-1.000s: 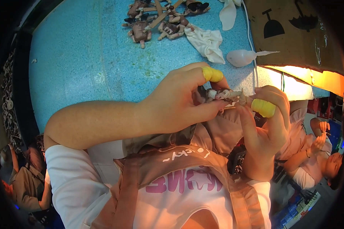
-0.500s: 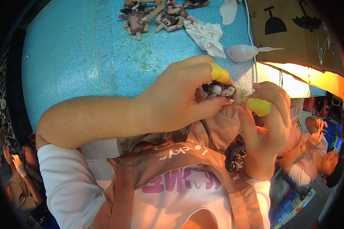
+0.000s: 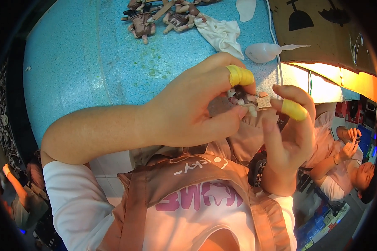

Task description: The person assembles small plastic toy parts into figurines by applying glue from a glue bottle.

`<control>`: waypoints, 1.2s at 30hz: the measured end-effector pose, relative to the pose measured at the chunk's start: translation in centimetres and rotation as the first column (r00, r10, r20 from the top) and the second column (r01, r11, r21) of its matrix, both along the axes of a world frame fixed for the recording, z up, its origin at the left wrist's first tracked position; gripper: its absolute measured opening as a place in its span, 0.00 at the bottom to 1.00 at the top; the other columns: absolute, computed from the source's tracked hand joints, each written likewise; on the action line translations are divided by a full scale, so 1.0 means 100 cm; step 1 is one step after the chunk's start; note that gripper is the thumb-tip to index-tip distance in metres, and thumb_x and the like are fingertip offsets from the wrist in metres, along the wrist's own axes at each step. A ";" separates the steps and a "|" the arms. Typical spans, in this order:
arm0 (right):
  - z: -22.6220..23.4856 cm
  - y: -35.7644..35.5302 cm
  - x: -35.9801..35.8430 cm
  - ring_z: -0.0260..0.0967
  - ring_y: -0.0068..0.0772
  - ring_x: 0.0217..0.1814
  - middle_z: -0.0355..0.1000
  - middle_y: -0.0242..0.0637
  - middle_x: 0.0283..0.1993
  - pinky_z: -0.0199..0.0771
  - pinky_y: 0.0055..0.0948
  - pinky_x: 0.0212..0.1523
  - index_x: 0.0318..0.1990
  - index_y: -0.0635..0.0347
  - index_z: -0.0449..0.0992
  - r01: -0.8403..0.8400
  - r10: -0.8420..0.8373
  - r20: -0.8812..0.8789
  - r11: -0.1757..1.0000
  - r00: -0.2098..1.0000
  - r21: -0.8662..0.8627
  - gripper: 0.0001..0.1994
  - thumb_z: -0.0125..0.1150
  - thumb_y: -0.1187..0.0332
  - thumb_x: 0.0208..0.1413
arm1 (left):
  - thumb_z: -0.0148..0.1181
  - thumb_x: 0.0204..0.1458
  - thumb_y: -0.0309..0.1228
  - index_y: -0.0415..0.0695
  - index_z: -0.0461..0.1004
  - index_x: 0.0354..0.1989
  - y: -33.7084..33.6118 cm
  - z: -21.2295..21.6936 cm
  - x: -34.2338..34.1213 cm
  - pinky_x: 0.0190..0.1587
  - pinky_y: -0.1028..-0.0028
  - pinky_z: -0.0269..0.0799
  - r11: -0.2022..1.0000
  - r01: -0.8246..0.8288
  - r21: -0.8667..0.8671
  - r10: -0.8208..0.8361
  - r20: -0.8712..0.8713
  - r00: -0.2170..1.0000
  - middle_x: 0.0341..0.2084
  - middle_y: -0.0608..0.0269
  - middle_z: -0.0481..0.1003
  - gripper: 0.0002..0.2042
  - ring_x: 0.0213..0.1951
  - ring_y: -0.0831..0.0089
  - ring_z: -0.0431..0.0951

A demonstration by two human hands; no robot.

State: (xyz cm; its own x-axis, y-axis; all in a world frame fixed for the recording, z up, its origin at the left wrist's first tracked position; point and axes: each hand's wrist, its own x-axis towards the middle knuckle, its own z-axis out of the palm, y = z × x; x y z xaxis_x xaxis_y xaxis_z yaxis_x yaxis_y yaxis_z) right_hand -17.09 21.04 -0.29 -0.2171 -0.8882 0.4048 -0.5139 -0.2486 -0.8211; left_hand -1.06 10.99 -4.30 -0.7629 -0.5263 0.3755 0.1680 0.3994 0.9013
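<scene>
My left hand (image 3: 197, 98) pinches a small painted figurine (image 3: 242, 99) in brown, white and skin tones between thumb and fingers. The fingers hide part of the figurine, so its whole shape does not show. Yellow tape (image 3: 241, 76) wraps one finger of this hand. Just right of the figurine, my right hand (image 3: 291, 136) is held with thumb and fingers apart and nothing between them. One of its fingers also wears yellow tape (image 3: 294, 109). Both hands are above the near edge of the blue table (image 3: 83, 71).
Several similar figurines (image 3: 141, 26) lie in a pile at the far side, beside a crumpled white cloth (image 3: 220, 34). A translucent squeeze bottle (image 3: 262, 52) with a thin nozzle lies near a white cable (image 3: 273, 25) and a cardboard box (image 3: 318, 37). Another person (image 3: 341, 167) sits at the right.
My right hand has let go of the figurine and drawn away to the right, its fingers spreading. The figurine has turned in my left hand.
</scene>
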 end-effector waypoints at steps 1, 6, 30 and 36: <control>-0.002 -0.001 -0.002 0.70 0.38 0.39 0.69 0.47 0.36 0.72 0.30 0.40 0.32 0.69 0.73 0.001 -0.001 0.003 1.000 1.000 0.001 0.10 0.63 0.82 0.38 | 0.55 0.42 0.21 0.38 0.66 0.42 -0.002 0.000 0.000 0.39 0.75 0.65 0.998 -0.002 -0.068 0.001 -0.013 1.000 0.38 0.57 0.66 0.15 0.38 0.69 0.69; -0.009 -0.006 -0.005 0.70 0.40 0.39 0.71 0.46 0.37 0.71 0.32 0.41 0.30 0.68 0.73 -0.144 0.134 -0.218 0.989 0.967 -0.028 0.09 0.62 0.82 0.38 | 0.55 0.39 0.20 0.38 0.66 0.41 0.001 0.004 0.003 0.41 0.73 0.67 0.987 -0.017 -0.159 0.014 -0.021 1.000 0.39 0.53 0.66 0.17 0.39 0.64 0.70; -0.025 0.011 0.001 0.60 0.47 0.54 0.57 0.52 0.56 0.66 0.37 0.49 0.51 0.65 0.67 -0.046 0.057 -0.147 0.996 0.987 0.077 0.35 0.74 0.68 0.29 | 0.53 0.51 0.20 0.42 0.55 0.57 0.015 0.020 0.005 0.41 0.79 0.69 0.558 0.149 0.816 -0.224 -0.025 0.974 0.46 0.59 0.66 0.24 0.41 0.79 0.70; -0.027 0.010 -0.007 0.61 0.42 0.54 0.56 0.50 0.55 0.68 0.36 0.50 0.50 0.69 0.66 -0.196 0.192 0.100 0.980 0.976 0.026 0.34 0.74 0.72 0.30 | 0.59 0.47 0.20 0.41 0.54 0.57 0.004 0.032 0.008 0.41 0.78 0.69 0.633 0.125 0.764 -0.348 0.137 0.927 0.46 0.58 0.66 0.28 0.41 0.78 0.70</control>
